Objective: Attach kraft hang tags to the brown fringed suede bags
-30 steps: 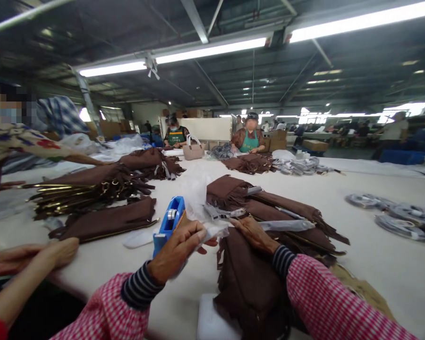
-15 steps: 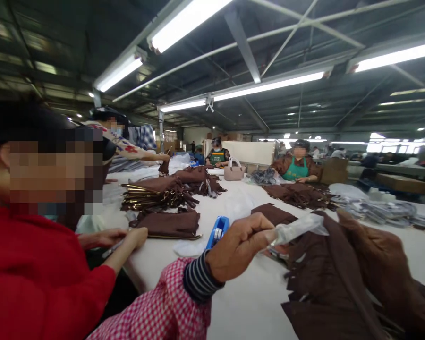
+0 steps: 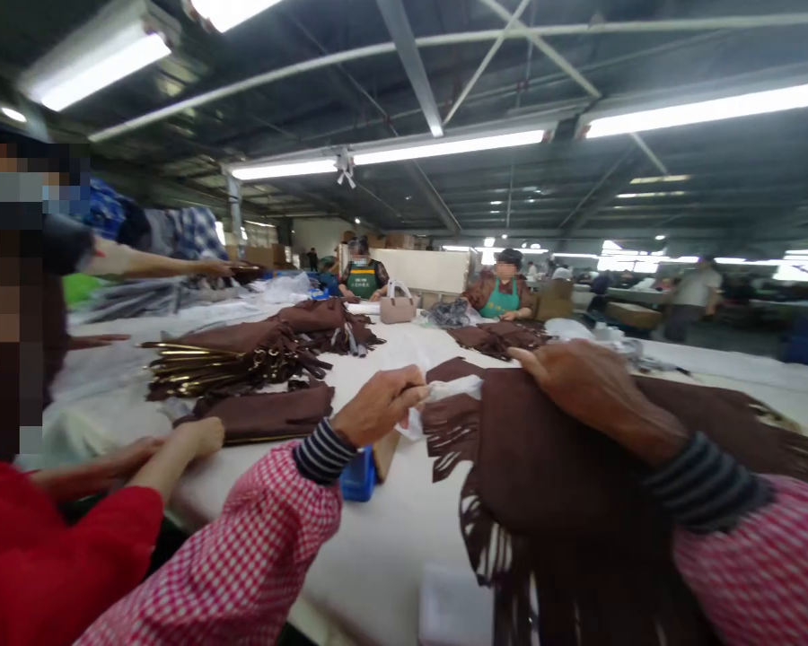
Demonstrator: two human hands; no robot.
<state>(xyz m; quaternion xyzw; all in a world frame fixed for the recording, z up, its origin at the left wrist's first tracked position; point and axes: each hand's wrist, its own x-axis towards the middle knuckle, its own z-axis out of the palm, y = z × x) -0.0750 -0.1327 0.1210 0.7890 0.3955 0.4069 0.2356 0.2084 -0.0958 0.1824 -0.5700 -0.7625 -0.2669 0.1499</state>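
My left hand (image 3: 381, 405) is closed in a pinch on a strip of clear plastic film (image 3: 454, 388), whose far end lies against a dark brown fringed bag (image 3: 558, 458). My right hand (image 3: 596, 395) is at the upper edge of that bag, index finger reaching left along it; its thumb and other fingertips are partly hidden. Fringes hang from the bag's left side and bottom. Just below my left wrist sits a blue tape dispenser (image 3: 358, 475), partly covered by my sleeve.
Brown bags with gold-coloured zips (image 3: 208, 354) are piled at the left, near a co-worker's hands (image 3: 198, 440) and red sleeve. A pink handbag (image 3: 397, 307) stands farther back, with two seated people in green aprons behind. A white block (image 3: 454, 606) lies near the front edge.
The view has swung right. My right hand has shifted left across the bag, bringing the bag's broad face into view. My left hand still pinches the film, now against the fringe.
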